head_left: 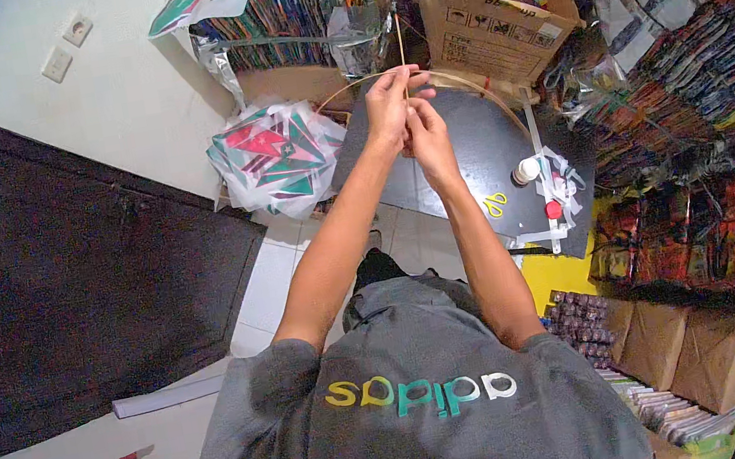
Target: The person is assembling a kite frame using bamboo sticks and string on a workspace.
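Observation:
Above the dark tabletop, both my hands are raised together at a crossing of two thin light-wood sticks. One straight stick points away from me; the other, a curved stick, arches out to both sides. My left hand is closed around the crossing, with its fingertips pinched. Just below it, my right hand pinches near the lower part of the straight stick. The fingers hide the exact join, and I cannot make out any thread there.
Yellow-handled scissors, a small white-topped bottle, white paper scraps and a red cap lie on the table's right. Printed sheets sit at its left. An open cardboard box and wrapped stacks stand behind and right.

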The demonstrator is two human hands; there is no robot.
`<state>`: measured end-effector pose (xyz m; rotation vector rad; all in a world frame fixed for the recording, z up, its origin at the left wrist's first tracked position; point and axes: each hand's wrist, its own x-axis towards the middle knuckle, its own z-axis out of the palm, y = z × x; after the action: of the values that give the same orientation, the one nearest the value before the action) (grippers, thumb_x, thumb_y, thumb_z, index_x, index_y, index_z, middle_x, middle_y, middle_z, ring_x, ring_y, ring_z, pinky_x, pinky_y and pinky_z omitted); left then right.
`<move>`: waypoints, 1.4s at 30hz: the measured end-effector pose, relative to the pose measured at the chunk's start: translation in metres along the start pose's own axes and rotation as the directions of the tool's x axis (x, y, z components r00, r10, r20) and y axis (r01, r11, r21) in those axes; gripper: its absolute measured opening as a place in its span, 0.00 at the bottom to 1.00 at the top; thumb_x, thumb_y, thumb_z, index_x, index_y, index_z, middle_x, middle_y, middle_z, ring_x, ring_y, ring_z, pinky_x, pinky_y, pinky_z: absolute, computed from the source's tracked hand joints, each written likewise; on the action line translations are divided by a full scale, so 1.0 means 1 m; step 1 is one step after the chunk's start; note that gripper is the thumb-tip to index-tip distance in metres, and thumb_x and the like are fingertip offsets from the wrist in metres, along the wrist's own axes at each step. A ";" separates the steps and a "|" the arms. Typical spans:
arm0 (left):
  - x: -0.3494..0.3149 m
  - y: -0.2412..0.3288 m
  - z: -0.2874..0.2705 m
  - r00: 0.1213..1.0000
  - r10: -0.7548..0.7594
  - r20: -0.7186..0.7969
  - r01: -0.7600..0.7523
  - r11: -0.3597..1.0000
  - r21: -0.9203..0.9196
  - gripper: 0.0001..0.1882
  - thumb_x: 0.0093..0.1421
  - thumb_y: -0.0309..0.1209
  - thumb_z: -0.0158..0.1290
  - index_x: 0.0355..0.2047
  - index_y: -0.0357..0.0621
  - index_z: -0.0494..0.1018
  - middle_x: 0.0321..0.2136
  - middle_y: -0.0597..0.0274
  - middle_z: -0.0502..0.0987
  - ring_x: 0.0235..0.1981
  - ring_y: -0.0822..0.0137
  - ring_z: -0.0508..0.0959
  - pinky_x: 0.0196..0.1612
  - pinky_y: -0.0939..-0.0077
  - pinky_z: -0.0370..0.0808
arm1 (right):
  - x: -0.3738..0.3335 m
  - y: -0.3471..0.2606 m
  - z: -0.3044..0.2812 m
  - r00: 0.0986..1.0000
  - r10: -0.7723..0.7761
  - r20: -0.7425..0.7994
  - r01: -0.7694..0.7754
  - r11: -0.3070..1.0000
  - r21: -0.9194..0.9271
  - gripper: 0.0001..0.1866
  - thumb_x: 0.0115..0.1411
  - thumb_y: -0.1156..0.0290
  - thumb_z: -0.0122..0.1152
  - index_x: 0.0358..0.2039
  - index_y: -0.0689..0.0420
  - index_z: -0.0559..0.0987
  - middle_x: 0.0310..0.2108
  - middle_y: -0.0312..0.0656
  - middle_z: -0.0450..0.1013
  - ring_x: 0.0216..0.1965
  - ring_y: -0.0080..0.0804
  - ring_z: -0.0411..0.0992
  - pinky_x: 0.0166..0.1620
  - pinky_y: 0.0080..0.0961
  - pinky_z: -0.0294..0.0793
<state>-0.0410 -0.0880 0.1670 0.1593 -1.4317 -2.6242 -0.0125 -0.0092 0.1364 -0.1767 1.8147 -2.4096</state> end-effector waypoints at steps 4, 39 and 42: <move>-0.001 0.014 -0.023 0.996 0.052 0.073 -0.059 0.994 0.094 0.13 0.67 0.36 0.45 0.40 0.41 0.73 0.23 0.68 0.72 0.17 0.76 0.71 0.22 0.84 0.70 | -0.019 -0.035 -0.013 0.748 -0.649 0.140 0.499 0.410 -0.764 0.06 0.60 0.73 0.55 0.38 0.58 0.77 0.26 0.40 0.73 0.26 0.28 0.71 0.30 0.22 0.71; -0.106 0.062 0.001 0.960 -0.107 0.257 0.080 0.991 0.111 0.10 0.65 0.29 0.47 0.45 0.39 0.67 0.26 0.65 0.72 0.17 0.83 0.59 0.18 0.89 0.56 | -0.075 -0.114 -0.013 0.890 -0.434 0.137 0.428 0.695 -0.578 0.14 0.51 0.87 0.54 0.37 0.61 0.78 0.30 0.48 0.75 0.31 0.37 0.76 0.34 0.27 0.73; -0.110 0.068 0.009 0.960 -0.091 0.266 0.066 0.993 0.102 0.11 0.65 0.29 0.47 0.46 0.39 0.67 0.27 0.64 0.72 0.18 0.83 0.60 0.20 0.89 0.57 | -0.075 -0.118 -0.012 0.882 -0.457 0.117 0.436 0.694 -0.574 0.13 0.51 0.87 0.54 0.37 0.61 0.78 0.29 0.47 0.75 0.30 0.35 0.76 0.33 0.26 0.73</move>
<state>0.0710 -0.0970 0.2315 -0.1427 -1.6641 -2.7297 0.0562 0.0466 0.2451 -0.7180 2.7597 -1.9869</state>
